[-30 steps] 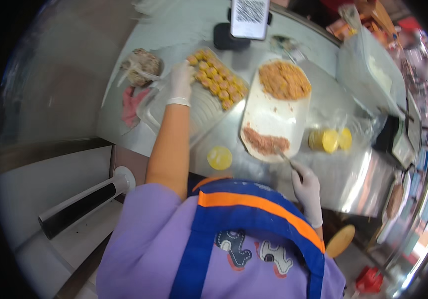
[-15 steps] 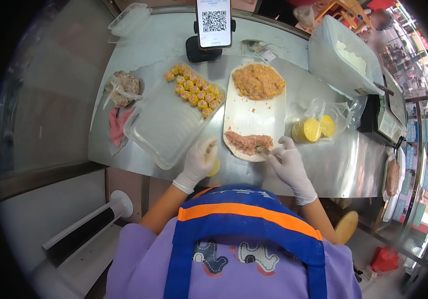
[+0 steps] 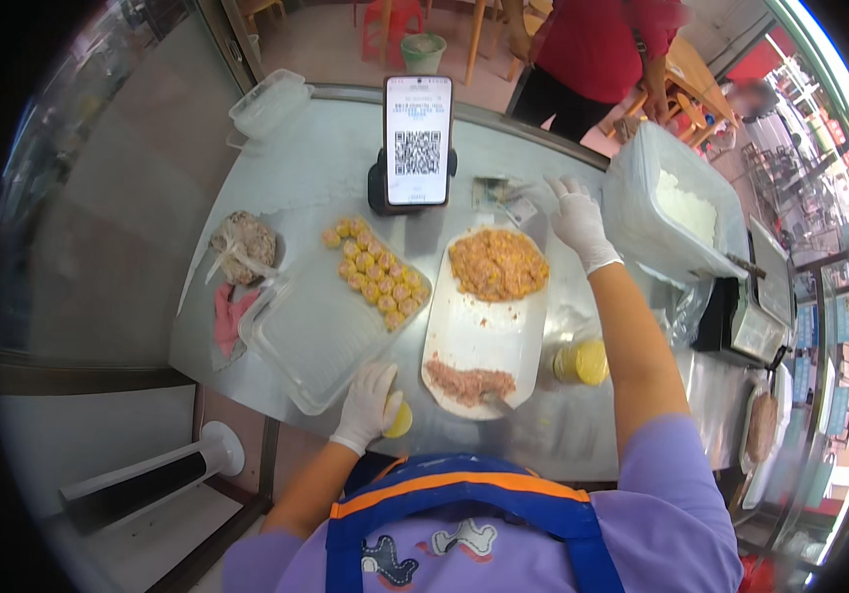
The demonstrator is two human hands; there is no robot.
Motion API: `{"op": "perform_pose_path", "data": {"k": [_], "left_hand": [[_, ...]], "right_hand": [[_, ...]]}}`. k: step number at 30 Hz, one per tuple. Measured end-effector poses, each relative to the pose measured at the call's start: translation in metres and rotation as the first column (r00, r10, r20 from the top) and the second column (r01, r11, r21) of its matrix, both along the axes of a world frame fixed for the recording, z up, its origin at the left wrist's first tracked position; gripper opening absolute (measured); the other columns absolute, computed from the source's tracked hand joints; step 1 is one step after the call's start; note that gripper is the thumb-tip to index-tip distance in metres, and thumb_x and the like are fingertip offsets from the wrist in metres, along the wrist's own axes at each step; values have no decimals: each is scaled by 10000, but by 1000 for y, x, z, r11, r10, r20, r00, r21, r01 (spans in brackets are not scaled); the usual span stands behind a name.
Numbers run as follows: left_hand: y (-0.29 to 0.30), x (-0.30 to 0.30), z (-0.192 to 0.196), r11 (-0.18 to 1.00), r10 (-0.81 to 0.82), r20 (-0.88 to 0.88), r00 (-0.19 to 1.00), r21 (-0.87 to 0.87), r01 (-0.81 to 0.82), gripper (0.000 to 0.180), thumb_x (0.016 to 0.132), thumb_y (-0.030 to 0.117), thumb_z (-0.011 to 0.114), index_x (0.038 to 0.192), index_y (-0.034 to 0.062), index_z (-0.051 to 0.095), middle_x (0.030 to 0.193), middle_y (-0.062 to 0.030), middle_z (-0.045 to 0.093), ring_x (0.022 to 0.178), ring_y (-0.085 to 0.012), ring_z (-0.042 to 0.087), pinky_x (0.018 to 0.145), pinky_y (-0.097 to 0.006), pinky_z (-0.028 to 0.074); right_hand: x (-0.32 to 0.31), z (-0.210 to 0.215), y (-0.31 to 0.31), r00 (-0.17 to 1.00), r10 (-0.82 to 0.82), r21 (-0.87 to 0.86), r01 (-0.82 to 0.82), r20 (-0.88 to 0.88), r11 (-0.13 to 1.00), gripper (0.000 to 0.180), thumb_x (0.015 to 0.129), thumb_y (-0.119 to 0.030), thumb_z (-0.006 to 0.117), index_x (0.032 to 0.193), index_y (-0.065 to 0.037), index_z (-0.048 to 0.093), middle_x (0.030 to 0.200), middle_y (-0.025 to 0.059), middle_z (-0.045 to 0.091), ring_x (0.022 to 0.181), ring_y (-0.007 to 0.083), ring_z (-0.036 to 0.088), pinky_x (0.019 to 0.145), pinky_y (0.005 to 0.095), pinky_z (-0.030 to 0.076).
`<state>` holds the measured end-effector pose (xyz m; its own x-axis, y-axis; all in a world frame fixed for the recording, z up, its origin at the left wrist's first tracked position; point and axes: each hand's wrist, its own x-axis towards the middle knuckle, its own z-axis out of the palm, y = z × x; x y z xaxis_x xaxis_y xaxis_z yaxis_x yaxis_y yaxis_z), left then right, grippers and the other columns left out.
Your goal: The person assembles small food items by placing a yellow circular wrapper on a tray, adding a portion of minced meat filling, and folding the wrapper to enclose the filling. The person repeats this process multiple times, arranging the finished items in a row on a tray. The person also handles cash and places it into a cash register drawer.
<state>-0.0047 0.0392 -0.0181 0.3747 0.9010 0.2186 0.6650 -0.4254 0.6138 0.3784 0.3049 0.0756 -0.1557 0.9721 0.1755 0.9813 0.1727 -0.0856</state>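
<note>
My gloved left hand [image 3: 368, 403] is curled at the near side of the table, closed on a round yellow dumpling wrapper [image 3: 399, 421]. My gloved right hand [image 3: 579, 223] reaches far forward, fingers extended and holding nothing, just right of some banknotes [image 3: 520, 209]. Between my arms is a long white tray [image 3: 485, 341]. Orange-yellow filling [image 3: 500, 265] is heaped at its far end; pink minced meat [image 3: 469, 380] lies at its near end, with a small spreading tool [image 3: 496, 400] left in it. Finished yellow dumplings [image 3: 380, 272] fill the far right part of a clear plastic tray [image 3: 318, 331].
A phone [image 3: 418, 143] on a stand shows a square code. Stacked yellow wrappers [image 3: 581, 363] sit under my right forearm. A tub of white powder [image 3: 686, 203] and a scale [image 3: 761, 326] stand right. Left are a tied bag [image 3: 244, 247] and pink cloth [image 3: 232, 311]. A person in red [image 3: 588, 59] stands beyond the counter.
My right hand has let go of the tool in the meat and stretched forward toward the banknotes. The view has tilted up, bringing a person in red into sight. My left hand stays by the wrapper.
</note>
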Motion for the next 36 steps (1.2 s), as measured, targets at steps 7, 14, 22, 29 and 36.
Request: {"op": "perform_pose_path", "data": {"k": [7,14,22,29,36], "left_hand": [[-11,0,-6,1000,17,-142,990,-17,-19,561,787,307,622,1237,5,481,1180,-201,522,1114,-389,481,1002,-488,381],[-3,-1,-2,997,1,-147,989,73,10,561,783,344,619,1209,7,476,1154,-194,531,1067,-388,490,972,-489,388],[3,-4,-7,989,22,-65,998,148,-12,512,808,294,596,1213,6,470,1093,-208,535,1016,-391,506,919,-488,406],[-10,-1,-18,978,203,380,903,-127,-166,272,840,73,495,1100,-4,521,1035,-200,561,943,-337,550,847,-384,455],[-39,78,126,886,34,820,571,-289,363,295,928,242,447,958,12,630,1293,-205,474,1182,-297,470,1038,-410,334]], "right_hand": [[-36,-32,70,977,205,-96,-199,60,975,392,768,-231,667,1157,-189,661,1353,91,479,1256,284,432,1016,464,366],[-21,24,57,950,281,184,-254,-137,949,160,783,-190,645,888,-103,730,1241,87,562,1198,265,468,977,428,366],[42,130,-86,798,323,329,-167,-509,929,130,767,-134,649,839,-27,667,797,111,631,776,270,608,711,395,479],[76,125,-299,130,-263,-249,119,-956,961,75,793,-11,646,854,7,606,867,52,654,781,90,603,703,247,504],[33,95,-400,434,-439,-433,117,-787,894,65,766,-24,664,779,-11,603,721,62,648,684,125,623,632,284,504]]}}
